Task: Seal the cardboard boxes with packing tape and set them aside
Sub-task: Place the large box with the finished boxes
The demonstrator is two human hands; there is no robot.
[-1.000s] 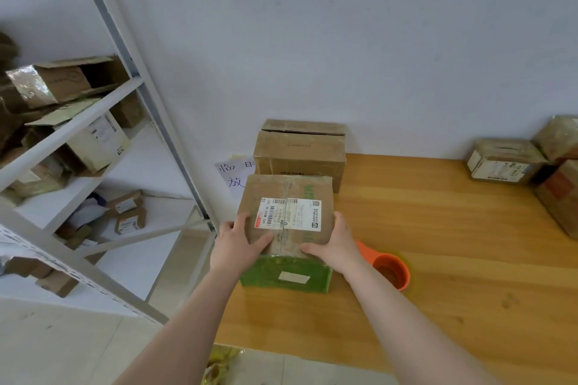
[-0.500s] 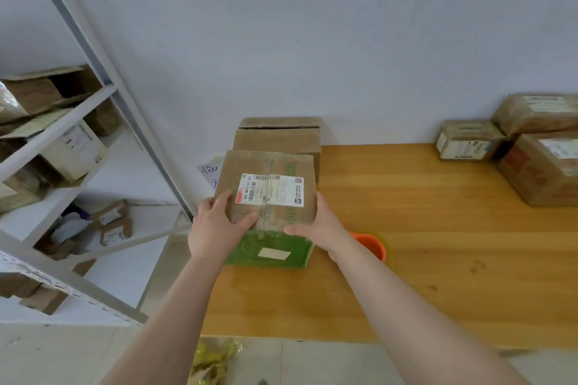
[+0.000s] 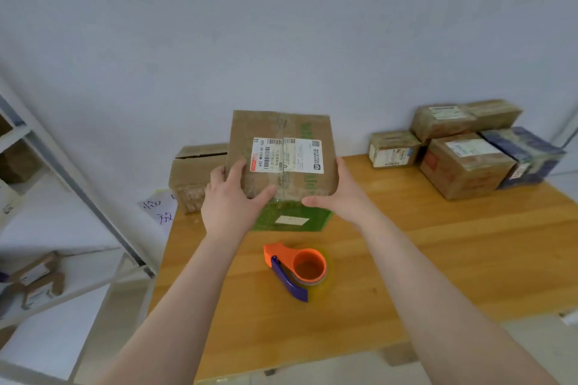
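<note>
Cardboard in hand: gripped the brown, white-labelled, green-fronted box (image 3: 281,153) with left hand (image 3: 230,205) and right hand (image 3: 342,194) curled round its sides, at the far left of the wooden table (image 3: 438,259), just before a plain brown carton (image 3: 194,172). Seemed taped already; judged setting-aside. Needed a clear spot, then release.

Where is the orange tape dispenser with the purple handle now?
Head view, centre: the orange tape dispenser lies on the wooden table, nearer the camera than the labelled cardboard box that the left hand and right hand hold.
</note>
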